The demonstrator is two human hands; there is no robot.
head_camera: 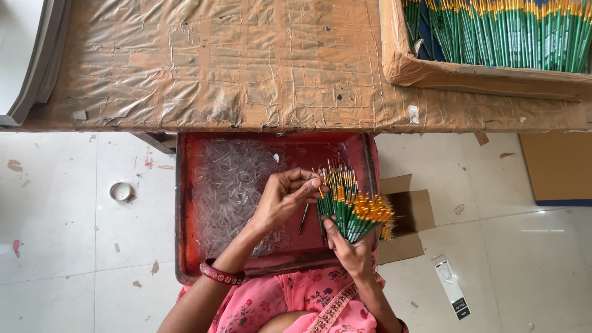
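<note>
My right hand (350,245) grips a fanned bundle of thin green-handled paint brushes (348,203) with orange ferrules, held over a red tray (185,203) on my lap. My left hand (285,196) has its fingertips pinched at the tips of brushes on the bundle's left side. The tray holds a heap of small clear plastic tubes (231,185). One loose brush (304,217) lies in the tray just under my left hand.
A table covered in taped brown paper (246,61) spans the top. A cardboard box (431,71) at the top right is full of green brushes (512,34). A small cardboard box (410,213) sits by my right side. A tape roll (121,192) and a packet (452,295) lie on the tiled floor.
</note>
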